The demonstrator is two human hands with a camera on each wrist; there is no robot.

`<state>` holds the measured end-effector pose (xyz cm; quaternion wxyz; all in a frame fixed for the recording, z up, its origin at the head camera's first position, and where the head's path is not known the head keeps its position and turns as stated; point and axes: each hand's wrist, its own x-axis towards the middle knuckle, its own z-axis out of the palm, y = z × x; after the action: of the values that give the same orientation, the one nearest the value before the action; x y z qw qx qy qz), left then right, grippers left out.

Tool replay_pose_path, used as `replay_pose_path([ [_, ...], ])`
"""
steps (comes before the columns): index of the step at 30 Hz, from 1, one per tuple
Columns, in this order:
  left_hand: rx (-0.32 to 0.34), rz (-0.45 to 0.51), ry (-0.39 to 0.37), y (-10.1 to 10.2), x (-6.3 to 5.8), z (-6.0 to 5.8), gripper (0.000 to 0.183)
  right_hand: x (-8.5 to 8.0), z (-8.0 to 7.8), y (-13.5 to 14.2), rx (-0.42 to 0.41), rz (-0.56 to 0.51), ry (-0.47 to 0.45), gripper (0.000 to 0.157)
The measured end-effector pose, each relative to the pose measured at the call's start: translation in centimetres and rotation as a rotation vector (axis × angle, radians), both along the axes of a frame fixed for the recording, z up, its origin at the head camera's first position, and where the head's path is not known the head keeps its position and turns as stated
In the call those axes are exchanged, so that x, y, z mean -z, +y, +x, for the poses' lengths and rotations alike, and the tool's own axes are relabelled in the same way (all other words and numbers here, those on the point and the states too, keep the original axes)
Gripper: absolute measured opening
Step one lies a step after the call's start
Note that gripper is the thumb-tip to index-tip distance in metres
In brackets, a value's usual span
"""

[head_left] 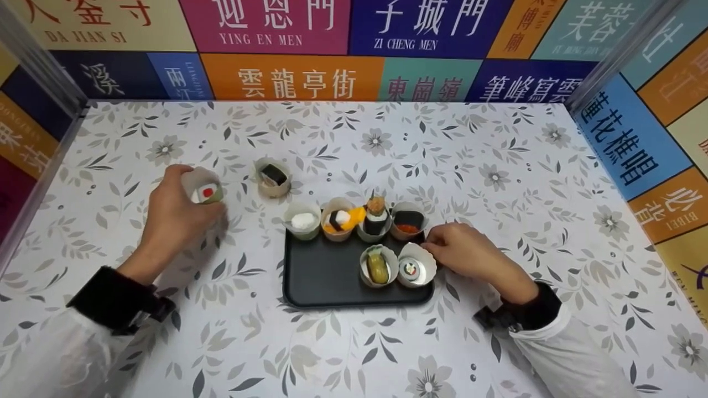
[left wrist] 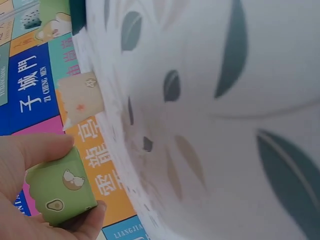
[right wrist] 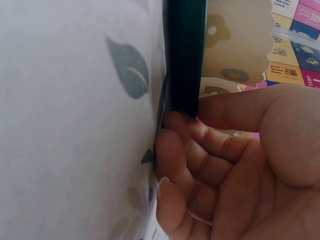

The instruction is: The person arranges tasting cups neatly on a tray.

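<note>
My left hand (head_left: pixel 177 213) grips a green paper cup (left wrist: pixel 62 187) between thumb and fingers; a toy sushi roll with a red centre (head_left: pixel 208 193) sits inside it. In the left wrist view the cup is off the cloth. Over on the right, my right hand (head_left: pixel 470 251) pinches the right edge of a black tray (head_left: pixel 323 276), thumb on the rim and fingers curled against its side. Several paper cups stand along the tray's back, and two more, with a green-topped piece (head_left: pixel 378 268) and a round white roll (head_left: pixel 410 268), are at its front right.
Behind the tray, a beige cup with a black-wrapped piece (head_left: pixel 273 174) stands alone on the floral tablecloth (head_left: pixel 431 160). The back row includes a cup with a white piece (head_left: pixel 303 222) and a tall shrimp-topped roll (head_left: pixel 376 216). Coloured panels with lettering (head_left: pixel 293 77) wall in the table.
</note>
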<state>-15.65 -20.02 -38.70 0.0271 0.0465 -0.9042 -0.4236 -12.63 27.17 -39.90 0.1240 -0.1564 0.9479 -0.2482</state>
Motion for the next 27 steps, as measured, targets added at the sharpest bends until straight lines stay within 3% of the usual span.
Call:
replay_pose_path([
  [10, -0.034, 0.027, 0.118, 0.5, -0.4, 1.4, 0.082, -0.1, 0.0, -0.1, 0.002, -0.003, -0.001, 0.021],
  [17, -0.003, 0.031, 0.172, 1.9, -0.5, 3.0, 0.091, -0.1, 0.1, 0.0, 0.003, -0.013, 0.006, 0.022],
  [27, 0.055, 0.096, 0.195, 4.5, -1.1, 5.0, 0.075, 0.0, 0.0, 0.1, -0.004, -0.008, 0.016, 0.021],
])
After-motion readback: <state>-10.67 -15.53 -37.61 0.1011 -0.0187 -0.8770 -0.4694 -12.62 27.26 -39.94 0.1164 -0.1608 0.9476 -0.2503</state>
